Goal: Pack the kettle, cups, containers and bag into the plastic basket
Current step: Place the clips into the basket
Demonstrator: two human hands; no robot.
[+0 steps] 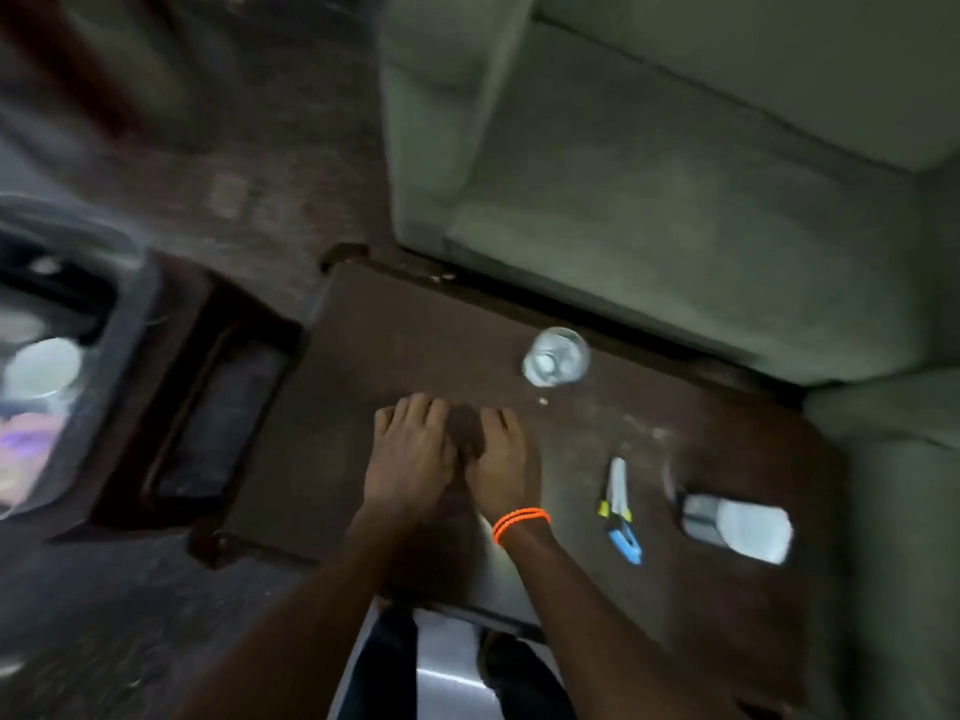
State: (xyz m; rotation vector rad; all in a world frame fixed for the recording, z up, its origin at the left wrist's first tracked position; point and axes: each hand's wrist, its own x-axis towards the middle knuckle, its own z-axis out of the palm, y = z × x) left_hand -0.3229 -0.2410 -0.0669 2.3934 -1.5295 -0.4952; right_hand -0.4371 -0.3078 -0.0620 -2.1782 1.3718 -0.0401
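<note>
My left hand (410, 459) and my right hand (498, 472), which has orange bands at the wrist, lie palm down side by side on the dark brown table (395, 345), holding nothing. A clear glass cup (556, 356) stands upright on the table just beyond my right hand. At the far left, blurred, a grey plastic basket (111, 356) holds a white round item (44, 366) and something colourful (28, 449).
The basket rests on a dark wooden stand (218, 397) left of the table. Pens or markers (621, 506) and a white-and-grey flat object (737, 527) lie on the table's right side. A green sofa (675, 189) runs along the far edge and right.
</note>
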